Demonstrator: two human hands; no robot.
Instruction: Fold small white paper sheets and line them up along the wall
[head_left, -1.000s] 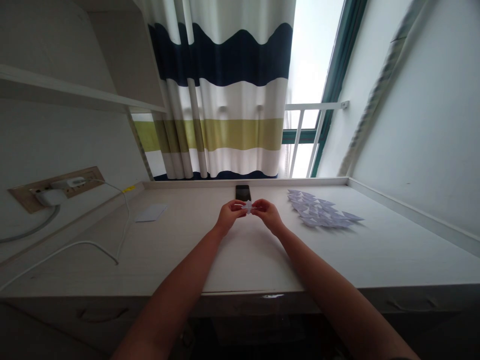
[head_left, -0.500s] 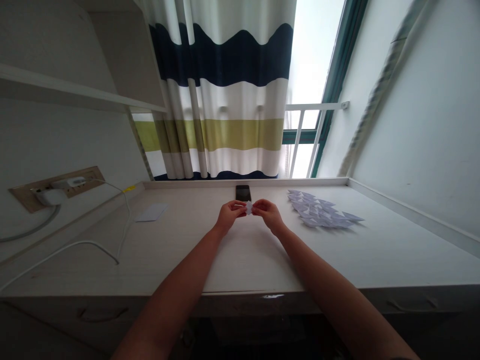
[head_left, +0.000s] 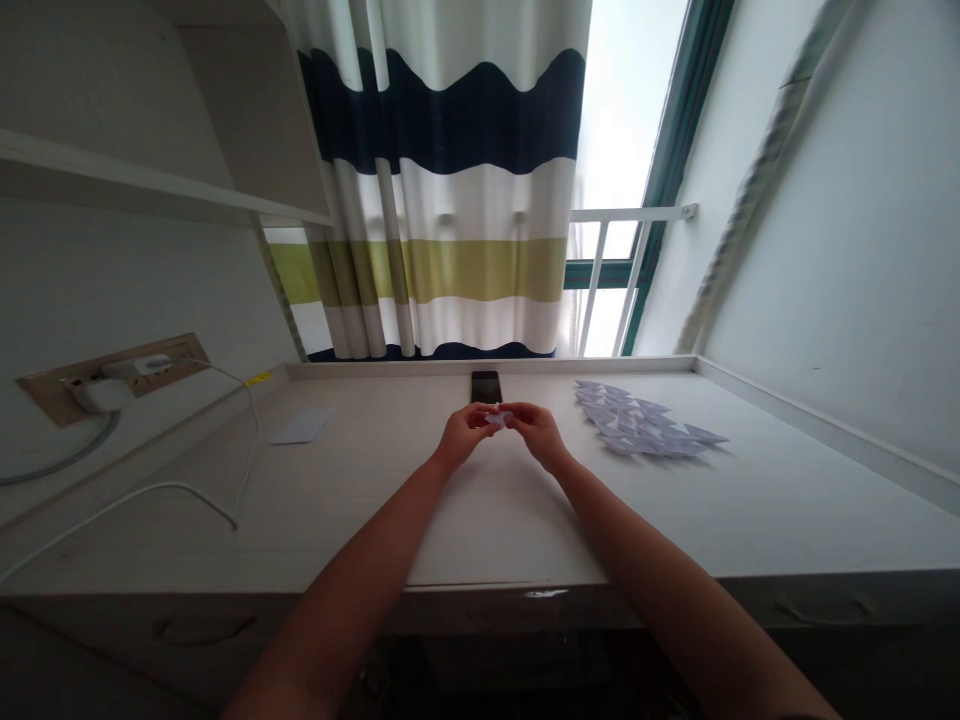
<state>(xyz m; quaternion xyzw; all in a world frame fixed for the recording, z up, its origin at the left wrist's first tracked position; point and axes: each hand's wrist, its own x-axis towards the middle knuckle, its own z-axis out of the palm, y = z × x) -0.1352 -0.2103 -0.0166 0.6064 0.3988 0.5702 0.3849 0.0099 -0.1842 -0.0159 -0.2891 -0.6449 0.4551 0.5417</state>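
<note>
I have the left hand [head_left: 457, 440] and the right hand [head_left: 537, 433] pinching a small piece of white paper [head_left: 495, 417] between their fingertips, just on the near side of the dark phone [head_left: 485, 386]. What I can see of the piece runs roughly crosswise, hand to hand; fingers cover its ends, so I can't tell which way it points. Right of the phone I see a spread of folded papers [head_left: 637, 422], its rightmost tip pointing away from the phone; well left, a flat white sheet [head_left: 303, 426].

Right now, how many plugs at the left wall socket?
2: nearer plug with grey cable, farther plug with white cable, both on the socket plate. None looks hidden.
</note>
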